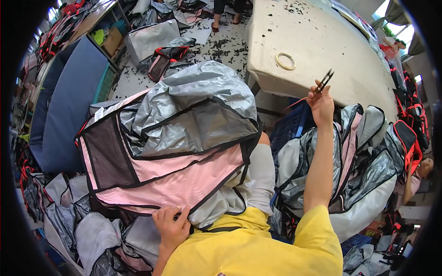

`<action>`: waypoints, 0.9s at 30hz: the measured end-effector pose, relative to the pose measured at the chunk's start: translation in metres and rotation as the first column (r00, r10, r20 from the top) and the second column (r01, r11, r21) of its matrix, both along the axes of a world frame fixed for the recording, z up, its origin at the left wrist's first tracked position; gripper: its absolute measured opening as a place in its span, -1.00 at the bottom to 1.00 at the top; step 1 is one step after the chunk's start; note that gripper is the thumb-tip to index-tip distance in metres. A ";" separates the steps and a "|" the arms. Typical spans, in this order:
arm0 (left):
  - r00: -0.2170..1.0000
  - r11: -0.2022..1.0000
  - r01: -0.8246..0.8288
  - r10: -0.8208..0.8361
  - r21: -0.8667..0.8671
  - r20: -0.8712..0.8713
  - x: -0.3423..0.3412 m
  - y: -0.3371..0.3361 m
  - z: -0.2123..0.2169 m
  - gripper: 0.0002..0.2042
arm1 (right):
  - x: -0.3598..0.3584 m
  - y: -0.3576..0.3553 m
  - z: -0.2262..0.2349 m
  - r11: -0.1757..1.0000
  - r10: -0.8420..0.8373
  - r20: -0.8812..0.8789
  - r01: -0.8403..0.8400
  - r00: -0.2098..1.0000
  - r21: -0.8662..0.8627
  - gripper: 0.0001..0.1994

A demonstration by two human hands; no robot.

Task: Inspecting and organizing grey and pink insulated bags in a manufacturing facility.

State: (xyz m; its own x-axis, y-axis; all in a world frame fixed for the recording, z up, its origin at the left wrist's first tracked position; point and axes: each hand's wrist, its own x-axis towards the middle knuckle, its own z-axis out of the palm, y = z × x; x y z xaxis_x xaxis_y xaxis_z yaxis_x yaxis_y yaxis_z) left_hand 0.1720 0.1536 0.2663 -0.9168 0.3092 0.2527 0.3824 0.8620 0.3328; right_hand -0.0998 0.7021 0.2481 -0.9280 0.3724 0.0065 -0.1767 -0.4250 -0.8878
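Across my lap spreads a half-turned bag [184, 161] with pink fabric, a silver foil lining, black bound edges and a dark mesh pocket [112, 149]. My left hand [171, 224] grips its near pink edge, fingers curled over the black binding. My right hand [321, 105] is raised to the right, well apart from the bag, beside the corner of the cream table. It holds black thread snips [326, 81], blades pointing up and away. A thin reddish cord [296, 103] trails from that hand toward a blue crate.
The cream-covered table [317, 41] carries a roll of pale tape [285, 61] and black scraps. More silver-lined bags [368, 170] fill the blue crate [291, 126] at my right; others [96, 234] lie left. Blue padded panels [69, 103] stand left. Another person's legs [220, 16] show beyond.
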 end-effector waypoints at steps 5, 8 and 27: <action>1.000 1.000 0.028 -0.028 0.014 0.003 -0.004 -0.004 0.002 -0.51 | 0.035 -0.087 0.069 0.847 0.256 0.077 -0.263 0.963 0.462 -0.71; 1.000 1.000 0.016 -0.016 0.007 -0.008 -0.003 -0.005 0.001 -0.53 | 0.065 -0.127 0.095 0.509 0.405 0.257 -0.450 0.877 0.733 -0.71; 1.000 1.000 -0.016 0.016 -0.008 -0.007 0.000 -0.001 -0.002 -0.56 | 0.078 -0.178 0.088 -0.301 0.290 0.302 -0.213 0.908 0.930 -0.73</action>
